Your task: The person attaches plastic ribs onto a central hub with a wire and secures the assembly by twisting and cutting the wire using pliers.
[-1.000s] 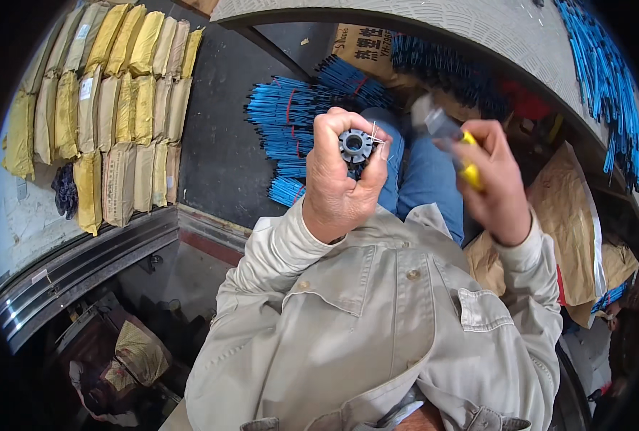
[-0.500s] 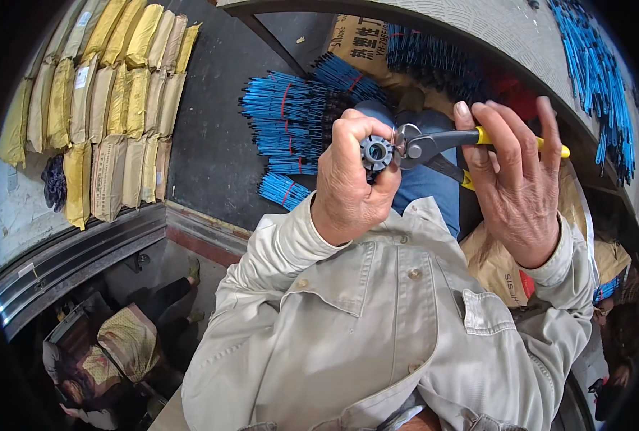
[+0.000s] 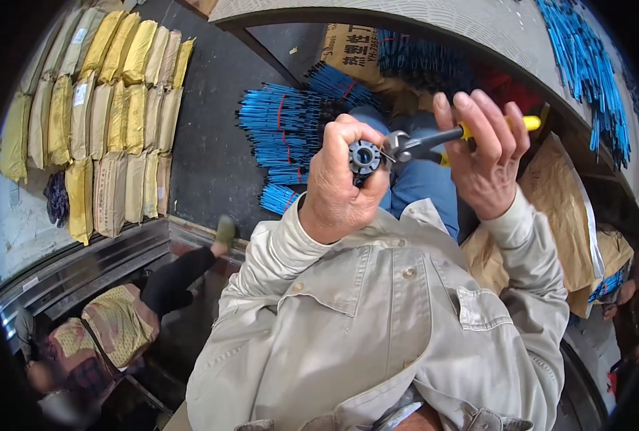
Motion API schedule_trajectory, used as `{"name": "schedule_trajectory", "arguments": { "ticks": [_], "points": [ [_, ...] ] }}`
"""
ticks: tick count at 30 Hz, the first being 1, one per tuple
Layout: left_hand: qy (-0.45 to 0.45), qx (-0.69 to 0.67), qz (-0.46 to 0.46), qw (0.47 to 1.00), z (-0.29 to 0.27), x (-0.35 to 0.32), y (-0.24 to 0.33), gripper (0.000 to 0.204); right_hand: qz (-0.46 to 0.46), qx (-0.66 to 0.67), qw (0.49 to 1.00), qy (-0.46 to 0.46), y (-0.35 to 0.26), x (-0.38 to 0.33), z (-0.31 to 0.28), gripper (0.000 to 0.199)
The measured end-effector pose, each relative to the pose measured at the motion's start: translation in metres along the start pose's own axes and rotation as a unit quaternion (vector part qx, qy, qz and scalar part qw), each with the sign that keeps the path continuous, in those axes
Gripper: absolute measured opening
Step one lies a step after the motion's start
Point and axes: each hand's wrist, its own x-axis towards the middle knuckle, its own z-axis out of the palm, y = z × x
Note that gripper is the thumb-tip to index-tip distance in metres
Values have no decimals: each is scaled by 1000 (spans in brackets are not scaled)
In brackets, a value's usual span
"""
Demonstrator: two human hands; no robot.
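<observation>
My left hand is closed around a small dark grey notched ring with a round hole in its middle. Right beside it, the jaws of the cutting pliers meet the ring's edge near my left fingertips. A thin, wire-like sliver shows at the jaws; its kind is too small to tell. My right hand holds the pliers by their black and yellow handles, fingers stretched up along them, with one yellow grip end sticking out past the fingers. Part of the lower handle is hidden behind my hand.
Bundles of blue rods tied with red bands lie on the dark floor ahead. A patterned table carries more blue rods. Stacked yellow and tan sacks stand left, brown paper sacks right. A person sits lower left.
The pliers have tilted, grip end upward, and their handles look closer together. My right hand has moved left. At lower left, the person's leg has stretched out further.
</observation>
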Motion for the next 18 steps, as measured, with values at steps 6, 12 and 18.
{"name": "schedule_trajectory", "arguments": {
  "ticks": [6,12,18],
  "points": [
    [-23,25,1,999,-3,5,1,36,-76,-82,976,189,23,13,25,63],
    [-17,10,-31,999,-4,1,4,36,-81,-128,966,208,19,15,27,77],
    [-45,16,-46,998,-13,-32,16,32,-74,-98,972,203,-12,-14,10,59]
  ]
}}
